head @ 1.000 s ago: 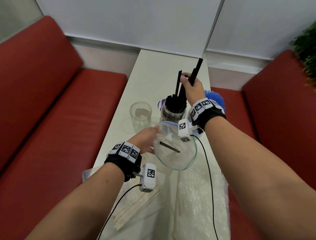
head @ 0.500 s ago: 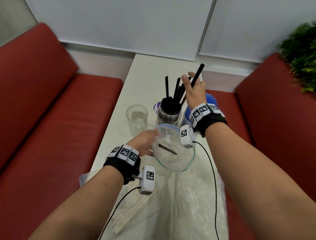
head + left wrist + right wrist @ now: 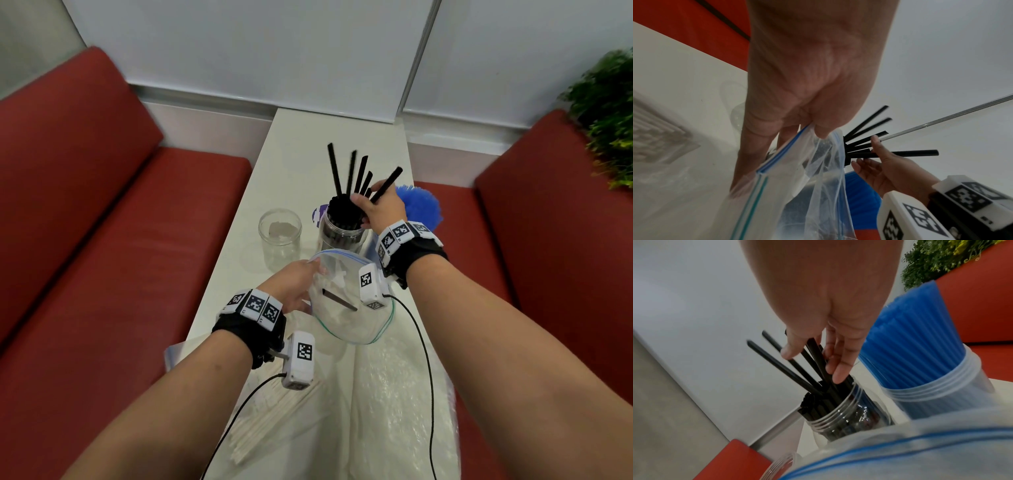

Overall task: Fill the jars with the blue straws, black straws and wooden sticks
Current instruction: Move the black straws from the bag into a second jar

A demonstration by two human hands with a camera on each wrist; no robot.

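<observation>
While the left hand [image 3: 295,283] pinches the rim of a clear zip bag [image 3: 346,301] between thumb and fingers [image 3: 821,129], holding its mouth open above the worktop [image 3: 294,164], the right hand [image 3: 380,209] is over the middle jar [image 3: 342,233], its fingers [image 3: 840,369] loosely spread among the black straws [image 3: 342,178], with one straw [image 3: 387,183] held between them. Several straws stand taller than the packed bunch and fan outward. One black straw [image 3: 339,299] lies inside the bag. Just right of this jar, partly hidden by the hand, stands a jar of blue straws [image 3: 920,353]. To its left stands an empty jar [image 3: 280,236]. Wooden sticks [image 3: 274,411] lie in a clear packet at the worktop's near edge, under the left wrist. Red benches [image 3: 102,240] flank both sides.
</observation>
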